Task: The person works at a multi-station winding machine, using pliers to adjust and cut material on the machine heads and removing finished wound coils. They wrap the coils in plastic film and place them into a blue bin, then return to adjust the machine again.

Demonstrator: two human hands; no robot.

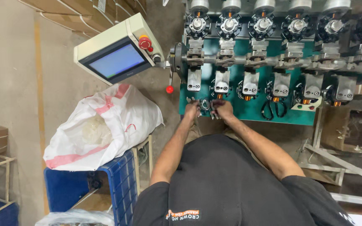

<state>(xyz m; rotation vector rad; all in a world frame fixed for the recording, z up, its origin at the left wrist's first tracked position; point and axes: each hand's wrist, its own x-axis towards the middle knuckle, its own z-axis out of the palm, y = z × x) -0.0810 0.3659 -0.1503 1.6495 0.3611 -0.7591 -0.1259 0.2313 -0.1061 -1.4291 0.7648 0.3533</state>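
A small round part of dark plastic and bright metal, ring-like with a pale centre (205, 105), sits between the person's two hands at the near edge of the green machine bed (248, 112), just below the second winding station from the left. It lies directly between the fingertips, the left hand (192, 109) touching its left side and the right hand (221, 109) its right, so neither hand is clearly nearer. Being roughly circular, it shows no plain long axis; its flat face seems turned up toward the camera, though it is too small to be sure. The fingers of both hands are curled inward and pinch the part from opposite sides; the exact finger contact is too small to tell. Just above, a grey metal holder with an orange copper-wound coil (221, 86) hangs over the part. To the left stands a cream control box with a blue screen (118, 52), and below it a white sack with pink stripes (101, 125) rests on a blue plastic crate (120, 184).
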